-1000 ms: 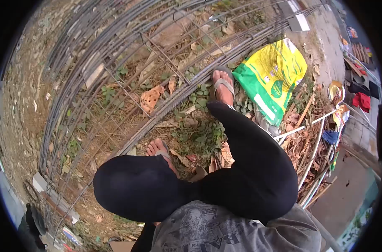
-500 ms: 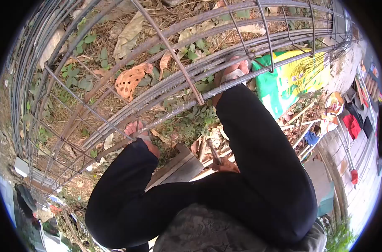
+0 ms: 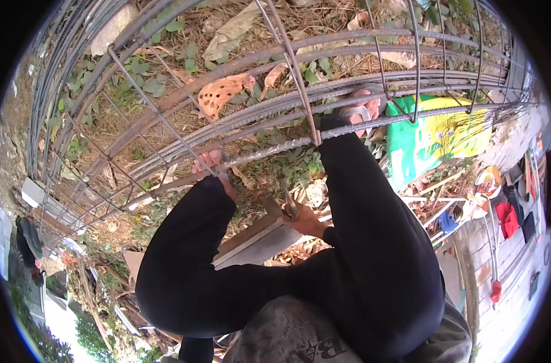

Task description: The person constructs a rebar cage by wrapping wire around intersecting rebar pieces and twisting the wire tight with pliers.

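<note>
Between my bent legs, my right hand (image 3: 304, 221) is closed around a slim metal tool that looks like pliers (image 3: 291, 206); its tip points up and left. Close to that hand lies a wooden board (image 3: 251, 239) with a grey face. My left hand is out of view; only a dark sleeve (image 3: 196, 349) shows at the bottom edge. Ahead of me a rebar cage (image 3: 269, 150) curves across the view, its long ribbed bars crossed by thinner stirrups (image 3: 299, 85). My feet rest under its near bars.
Dry leaves, straw and small green plants cover the ground inside the cage. A green and yellow sack (image 3: 432, 136) lies beside my right foot. Sticks, a red cloth (image 3: 506, 219) and a blue item (image 3: 448, 221) are scattered at right. Bundled bars (image 3: 39, 91) curve along the left.
My right hand has come out from behind my thigh and moved up and left with the tool. The camera has shifted, so the cage sits further right in view.
</note>
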Motion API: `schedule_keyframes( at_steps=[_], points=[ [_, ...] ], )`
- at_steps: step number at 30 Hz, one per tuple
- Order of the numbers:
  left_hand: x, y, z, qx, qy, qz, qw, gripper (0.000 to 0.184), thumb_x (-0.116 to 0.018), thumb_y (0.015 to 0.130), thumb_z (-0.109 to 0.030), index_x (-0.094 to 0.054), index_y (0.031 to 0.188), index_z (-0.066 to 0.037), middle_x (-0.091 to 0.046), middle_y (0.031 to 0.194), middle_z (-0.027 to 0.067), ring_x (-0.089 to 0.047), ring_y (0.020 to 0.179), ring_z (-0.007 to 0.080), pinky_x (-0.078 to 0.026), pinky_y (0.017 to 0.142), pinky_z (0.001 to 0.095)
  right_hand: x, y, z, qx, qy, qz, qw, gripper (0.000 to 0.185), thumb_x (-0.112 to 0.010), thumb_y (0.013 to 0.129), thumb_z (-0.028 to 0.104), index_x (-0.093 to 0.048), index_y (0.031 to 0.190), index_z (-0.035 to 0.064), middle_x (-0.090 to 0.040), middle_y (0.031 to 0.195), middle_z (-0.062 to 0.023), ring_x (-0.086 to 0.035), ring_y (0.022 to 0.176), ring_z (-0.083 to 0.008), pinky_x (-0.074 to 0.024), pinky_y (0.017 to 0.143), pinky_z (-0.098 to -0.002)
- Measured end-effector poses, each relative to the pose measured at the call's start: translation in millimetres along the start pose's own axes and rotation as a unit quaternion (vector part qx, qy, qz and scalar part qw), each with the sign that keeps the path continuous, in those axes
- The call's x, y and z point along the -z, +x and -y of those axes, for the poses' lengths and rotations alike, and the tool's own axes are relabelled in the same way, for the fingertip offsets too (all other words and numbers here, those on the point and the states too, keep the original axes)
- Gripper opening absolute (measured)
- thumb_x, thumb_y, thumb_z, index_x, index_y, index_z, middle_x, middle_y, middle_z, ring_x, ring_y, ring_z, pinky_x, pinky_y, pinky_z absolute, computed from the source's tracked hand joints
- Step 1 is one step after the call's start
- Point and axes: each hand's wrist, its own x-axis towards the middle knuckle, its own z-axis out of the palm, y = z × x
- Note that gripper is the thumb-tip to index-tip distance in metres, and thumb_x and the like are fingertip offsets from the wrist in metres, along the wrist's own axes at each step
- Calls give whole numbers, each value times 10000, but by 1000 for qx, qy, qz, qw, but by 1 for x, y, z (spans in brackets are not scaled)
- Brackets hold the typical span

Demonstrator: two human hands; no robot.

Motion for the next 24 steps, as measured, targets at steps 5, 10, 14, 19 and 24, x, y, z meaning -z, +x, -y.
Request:
schedule_keyframes(
  at_steps=[5, 10, 14, 19, 24],
  points=[
    [17, -58, 100, 99, -48, -5, 994, 487, -689, 995, -373, -624, 1296, 5, -667, 1061, 120, -648, 1007, 214, -547, 845, 406, 86, -66, 75, -94, -152, 83, 980, 581, -770, 903, 453, -607, 1285, 46, -718, 980, -188, -718, 899, -326, -550, 761, -456],
    [-52, -74, 149, 103, -109, 99, 984, 480, -693, 995, -369, -637, 1281, 13, -680, 1025, 117, -659, 980, 197, -551, 834, 393, 148, -12, 76, -66, -227, 43, 971, 554, -738, 923, 462, -619, 1272, 49, -715, 943, -183, -717, 871, -313, -549, 747, -448],
    [-121, -76, 107, 76, -37, 206, 975, 515, -665, 1001, -455, -683, 1256, -8, -700, 935, 66, -649, 851, 128, -546, 792, 306, 184, 78, 81, -1, -243, -50, 969, 536, -712, 940, 470, -628, 1261, 50, -713, 913, -180, -716, 849, -303, -548, 735, -441],
    [-124, -59, 94, 112, -81, 216, 967, 529, -709, 978, -448, -667, 1275, -13, -691, 1062, 48, -650, 940, 137, -535, 849, 325, 210, 95, 71, 57, -238, -104, 964, 517, -679, 960, 480, -640, 1249, 53, -711, 875, -176, -714, 821, -290, -547, 721, -432],
    [-120, 15, 66, 1, -73, 171, 983, 579, -531, 1028, -461, -531, 1430, -44, -577, 1316, 104, -556, 1193, 215, -449, 1015, 400, 225, -1, 1, 100, -214, -151, 960, 504, -647, 980, 490, -651, 1236, 55, -708, 838, -171, -713, 794, -278, -546, 707, -424]
  ],
)
